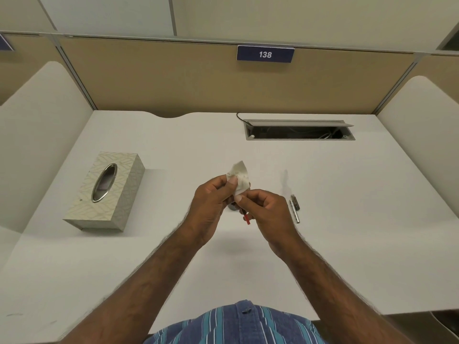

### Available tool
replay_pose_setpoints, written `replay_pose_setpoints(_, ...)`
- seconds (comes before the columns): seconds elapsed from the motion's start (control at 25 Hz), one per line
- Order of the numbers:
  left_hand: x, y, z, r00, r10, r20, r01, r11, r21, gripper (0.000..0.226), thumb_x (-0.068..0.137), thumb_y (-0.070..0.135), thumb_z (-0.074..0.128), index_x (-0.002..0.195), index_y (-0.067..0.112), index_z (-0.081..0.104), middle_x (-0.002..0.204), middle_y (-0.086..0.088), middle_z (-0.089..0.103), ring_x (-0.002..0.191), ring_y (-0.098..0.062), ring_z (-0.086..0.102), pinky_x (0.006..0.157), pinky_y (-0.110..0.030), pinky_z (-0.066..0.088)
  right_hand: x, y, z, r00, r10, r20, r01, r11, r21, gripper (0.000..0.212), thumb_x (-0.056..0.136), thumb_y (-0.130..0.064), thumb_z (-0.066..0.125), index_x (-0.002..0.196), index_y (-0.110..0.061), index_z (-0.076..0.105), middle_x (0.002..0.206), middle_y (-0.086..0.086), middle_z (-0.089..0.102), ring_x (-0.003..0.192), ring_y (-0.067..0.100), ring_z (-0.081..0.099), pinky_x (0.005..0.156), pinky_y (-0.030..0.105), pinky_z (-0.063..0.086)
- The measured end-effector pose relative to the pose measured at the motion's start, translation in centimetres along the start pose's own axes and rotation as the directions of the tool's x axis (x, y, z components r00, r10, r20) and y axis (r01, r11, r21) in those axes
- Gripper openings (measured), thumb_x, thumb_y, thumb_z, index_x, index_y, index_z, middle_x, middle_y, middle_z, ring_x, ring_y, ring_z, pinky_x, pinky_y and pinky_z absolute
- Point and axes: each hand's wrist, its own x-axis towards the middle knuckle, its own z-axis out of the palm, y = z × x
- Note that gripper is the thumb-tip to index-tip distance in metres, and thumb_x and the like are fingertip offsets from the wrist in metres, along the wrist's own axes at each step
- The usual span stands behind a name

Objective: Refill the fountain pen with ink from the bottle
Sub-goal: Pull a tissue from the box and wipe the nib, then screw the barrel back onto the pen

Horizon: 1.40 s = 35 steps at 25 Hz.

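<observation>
Above the middle of the white desk (173,244), my left hand (211,207) pinches a crumpled white tissue (239,176). My right hand (265,214) grips a thin pen part whose red end (247,219) pokes out below the fingers; its upper end is wrapped in the tissue. Both hands touch at the fingertips. A small dark object (233,207), possibly the ink bottle, peeks out beneath the hands and is mostly hidden. Two metal pen pieces (295,208) lie on the desk just right of my right hand.
A patterned tissue box (106,192) stands at the left of the desk. An open cable tray (298,131) sits in the desk at the back right. Beige partition panels with a "138" sign (265,54) close off the back and sides.
</observation>
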Motion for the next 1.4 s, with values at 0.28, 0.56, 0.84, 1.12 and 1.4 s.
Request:
replay_pose_setpoints(0.28, 0.0, -0.2, 0.8, 0.986, -0.035, -0.163, 0.026, 0.998, -0.059, 0.028, 0.105, 0.028, 0.062, 0.107, 0.006, 0.080, 0.104, -0.020, 0.082, 0.095, -0.034, 0.076, 0.085, -0.044, 0.060, -0.2, 0.2, 0.5, 1.000, 0.030, -0.002, -0.030, 0.999, 0.029, 0.017, 0.096, -0.026, 0.079, 0.098, -0.010, 0.084, 0.090, 0.011, 0.084, 0.085, 0.027, 0.077, 0.079, 0.044, 0.063)
replay_pose_setpoints(0.56, 1.1, 1.1, -0.4, 0.975, 0.020, -0.220, -0.029, 0.999, -0.038, 0.026, 0.106, 0.027, 0.062, 0.111, 0.007, 0.077, 0.104, -0.015, 0.083, 0.097, -0.031, 0.081, 0.079, -0.029, 0.062, -1.1, 1.1, 0.2, 0.987, 0.142, 0.079, -0.149, 0.984, 0.096, 0.013, 0.094, -0.020, 0.080, 0.096, -0.008, 0.084, 0.083, 0.007, 0.080, 0.080, 0.017, 0.074, 0.078, 0.039, 0.060)
replay_pose_setpoints(0.84, 2.0, 1.5, -2.0, 0.967, -0.030, -0.252, 0.002, 0.994, -0.111, 0.024, 0.102, 0.006, 0.049, 0.100, 0.006, 0.073, 0.100, -0.019, 0.082, 0.084, -0.030, 0.081, 0.075, -0.035, 0.066, -0.8, 0.9, -0.9, 0.989, 0.135, 0.059, -0.143, 0.977, 0.155, 0.017, 0.095, -0.017, 0.077, 0.099, 0.000, 0.081, 0.082, 0.007, 0.078, 0.077, 0.016, 0.069, 0.076, 0.038, 0.057)
replay_pose_setpoints(1.12, 2.7, -1.8, -2.5, 0.955, -0.115, -0.273, 0.132, 0.990, 0.046, 0.030, 0.086, -0.002, 0.045, 0.068, 0.011, 0.065, 0.066, -0.005, 0.063, 0.060, -0.028, 0.057, 0.060, -0.031, 0.047, -0.4, 1.0, -2.1, 0.992, 0.126, 0.018, -0.127, 0.977, 0.173, 0.017, 0.096, -0.017, 0.076, 0.099, 0.000, 0.080, 0.081, 0.006, 0.077, 0.077, 0.016, 0.068, 0.075, 0.038, 0.057)
replay_pose_setpoints(1.4, 1.3, -2.9, -1.2, 0.977, -0.213, -0.034, 0.215, 0.954, 0.208, 0.029, 0.098, 0.033, 0.067, 0.088, 0.008, 0.080, 0.067, 0.003, 0.043, 0.056, -0.014, 0.035, 0.052, -0.027, 0.030, -0.3, 2.0, -3.1, 0.986, 0.164, -0.011, -0.159, 0.969, 0.187, 0.014, 0.096, -0.017, 0.077, 0.097, -0.005, 0.082, 0.083, 0.008, 0.077, 0.080, 0.019, 0.068, 0.078, 0.040, 0.057)
